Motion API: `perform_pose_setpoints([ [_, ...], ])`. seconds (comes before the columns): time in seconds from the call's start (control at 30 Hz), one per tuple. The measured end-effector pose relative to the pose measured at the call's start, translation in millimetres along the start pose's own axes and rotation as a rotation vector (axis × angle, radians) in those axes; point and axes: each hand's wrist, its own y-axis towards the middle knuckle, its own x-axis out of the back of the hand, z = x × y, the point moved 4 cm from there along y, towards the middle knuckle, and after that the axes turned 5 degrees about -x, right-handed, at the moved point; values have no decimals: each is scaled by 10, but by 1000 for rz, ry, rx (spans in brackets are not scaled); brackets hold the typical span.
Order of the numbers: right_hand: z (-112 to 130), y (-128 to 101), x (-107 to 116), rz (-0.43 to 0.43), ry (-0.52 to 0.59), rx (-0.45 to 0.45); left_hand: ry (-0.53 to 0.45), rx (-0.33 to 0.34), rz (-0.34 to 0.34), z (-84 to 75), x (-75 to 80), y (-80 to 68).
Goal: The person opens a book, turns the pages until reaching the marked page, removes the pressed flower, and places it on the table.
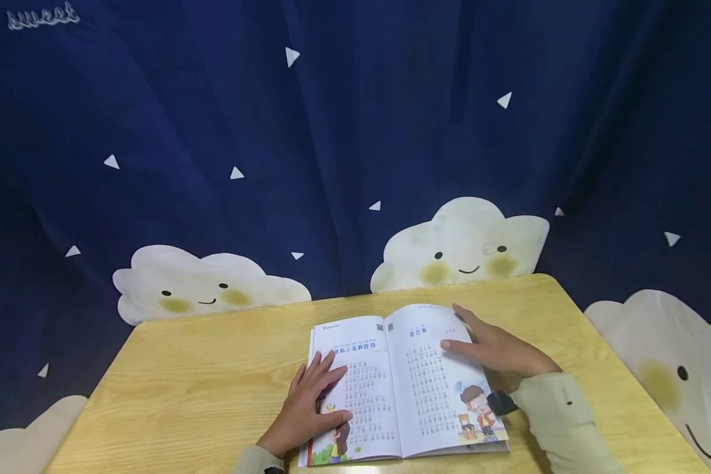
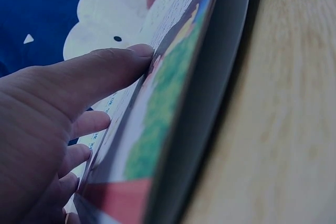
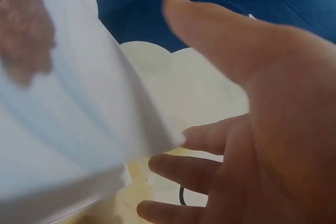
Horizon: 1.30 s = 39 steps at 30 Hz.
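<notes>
Looking down through the head camera, I see an open picture book (image 1: 403,385) lying flat on the near middle of the wooden table (image 1: 201,368), with a dark blue curtain (image 1: 332,131) printed with smiling clouds hanging behind it. My left hand (image 1: 311,408) rests on the left page, fingers spread and fairly straight, the thumb lying across the lower page near a small cartoon figure. My right hand (image 1: 498,349) lies flat on the outer edge of the right page, fingers extended and apart, gripping nothing. The left wrist view adds what the head view cannot: the book's stacked page edges (image 2: 173,129) seen from the side, with the thumb (image 2: 105,72) pressing on the top page and the bare tabletop just beside the spine. The right wrist view is blurred, yet it shows the right hand's fingers (image 3: 194,169) reaching under the white page corner (image 3: 105,129), which the overhead angle hides.
</notes>
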Motion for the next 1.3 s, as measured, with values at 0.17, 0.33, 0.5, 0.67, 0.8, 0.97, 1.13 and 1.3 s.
perform_pose_setpoints([
  [0.17, 34, -3, 100, -54, -75, 19, 4, 1, 2, 4, 15, 31],
  [0.33, 23, -34, 103, -67, -66, 26, 22, 6, 6, 32, -17, -4],
  [0.5, 14, -45, 61, -41, -15, 50, 8, 17, 6, 60, -50, -63],
  [0.67, 22, -43, 93, -50, 11, 76, 1, 10, 1, 50, -43, -36],
  [0.8, 41, -60, 137, -87, -16, 106, 13, -2, -2, 32, -18, 3],
  [0.97, 79, -104, 171, -132, -83, 128, 17, 5, 5, 12, 10, 10],
  [1.13, 111, -117, 184, -153, -121, 222, 17, 15, 7, 23, 2, 8],
  [1.3, 152, -140, 229, -156, -117, 317, 11, 17, 18, 27, -3, 17],
])
